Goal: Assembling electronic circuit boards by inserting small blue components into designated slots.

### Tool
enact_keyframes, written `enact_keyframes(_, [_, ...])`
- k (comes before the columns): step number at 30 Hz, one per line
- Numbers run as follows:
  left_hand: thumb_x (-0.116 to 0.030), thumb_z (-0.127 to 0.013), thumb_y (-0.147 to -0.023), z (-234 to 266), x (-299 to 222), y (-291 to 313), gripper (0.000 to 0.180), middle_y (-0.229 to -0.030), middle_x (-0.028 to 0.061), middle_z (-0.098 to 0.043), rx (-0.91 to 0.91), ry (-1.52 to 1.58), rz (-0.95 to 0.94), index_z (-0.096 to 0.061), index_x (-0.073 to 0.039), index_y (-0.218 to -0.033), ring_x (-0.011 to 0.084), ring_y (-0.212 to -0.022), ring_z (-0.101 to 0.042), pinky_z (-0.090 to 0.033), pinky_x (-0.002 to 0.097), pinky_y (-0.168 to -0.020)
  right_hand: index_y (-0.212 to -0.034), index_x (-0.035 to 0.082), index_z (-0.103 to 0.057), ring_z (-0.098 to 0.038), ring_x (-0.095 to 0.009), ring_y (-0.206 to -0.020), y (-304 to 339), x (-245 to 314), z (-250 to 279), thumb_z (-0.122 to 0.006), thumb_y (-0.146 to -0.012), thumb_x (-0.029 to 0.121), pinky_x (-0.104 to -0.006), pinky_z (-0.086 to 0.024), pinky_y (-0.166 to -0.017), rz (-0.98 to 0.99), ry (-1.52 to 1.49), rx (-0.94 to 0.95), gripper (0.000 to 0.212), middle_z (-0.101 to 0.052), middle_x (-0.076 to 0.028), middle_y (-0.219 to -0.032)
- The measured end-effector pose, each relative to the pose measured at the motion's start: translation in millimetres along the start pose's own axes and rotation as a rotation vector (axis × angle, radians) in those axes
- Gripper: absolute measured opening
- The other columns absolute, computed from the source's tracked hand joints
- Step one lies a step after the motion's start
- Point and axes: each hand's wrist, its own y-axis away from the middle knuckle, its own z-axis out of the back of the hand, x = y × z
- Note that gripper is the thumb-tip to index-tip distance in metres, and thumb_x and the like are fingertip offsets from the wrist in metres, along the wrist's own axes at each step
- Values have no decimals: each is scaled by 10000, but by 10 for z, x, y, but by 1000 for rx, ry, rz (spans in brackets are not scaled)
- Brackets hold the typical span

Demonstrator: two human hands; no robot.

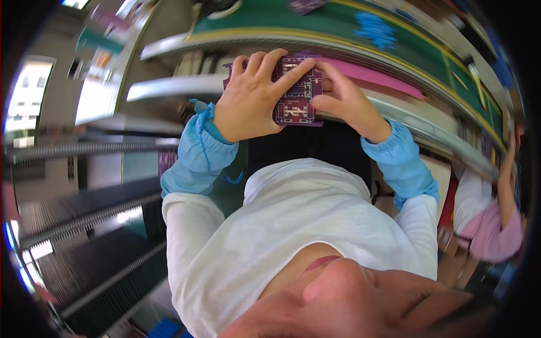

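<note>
Both my hands are on a purple-red printed circuit board [294, 110], held up in front of my body near the workbench edge. My left hand [251, 96] lies across the board's left part. Its fingers curl over the far edge, and one digit stretches right across the board's face. My right hand [352, 104] pinches the right edge, with the thumb on the near side and fingers farther up. Pale traces and dark component outlines show on the board. My left palm and fingers hide its left part.
A green conveyor belt [315, 25] with yellow edges runs beyond my hands, with a bundle of blue pieces [375, 31] on it. A pink strip [377, 79] lies along its near side. Black slotted racks [96, 225] stand at left. Another person [496, 225] works at far right.
</note>
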Motion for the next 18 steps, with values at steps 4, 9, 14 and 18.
enact_keyframes(4, [-275,-882,-596,-186,-232,-784,1084,-1512,158,-437,94,-104,-206,-429,-279,-1580,385,-1330,-466,-346,589,-1109,-1472,22,-464,-636,-145,-1152,227,12,432,-703,-966,121,-340,-558,-971,-2,-101,-311,568,-624,-92,-1300])
enact_keyframes(9, [-279,-919,-649,-260,-202,-1363,957,-1518,184,-452,-206,197,-287,-504,-221,-1509,431,-1340,-466,-398,622,-1064,-1433,47,-502,-661,-156,-1128,611,52,1196,-674,-959,58,-343,-585,-953,-74,-367,-447,503,-651,-63,-1293])
enact_keyframes(14, [-223,-768,-941,-1150,529,-1263,486,-1276,183,-650,64,1207,440,-590,4,-1333,306,-1102,-660,-541,456,-948,-1465,24,-479,-654,-170,-1175,818,79,1623,-633,-981,50,-333,-576,-990,-164,-396,-457,509,-639,-66,-1337])
enact_keyframes(18, [-131,-659,-1022,-1322,277,-1334,293,-1183,122,-705,352,2003,649,-615,-2,-1282,218,-1044,-707,-617,412,-870,-1455,-10,-488,-652,-172,-1158,797,-183,1877,-649,-984,63,-328,-548,-1004,-195,-318,-421,503,-642,-81,-1348])
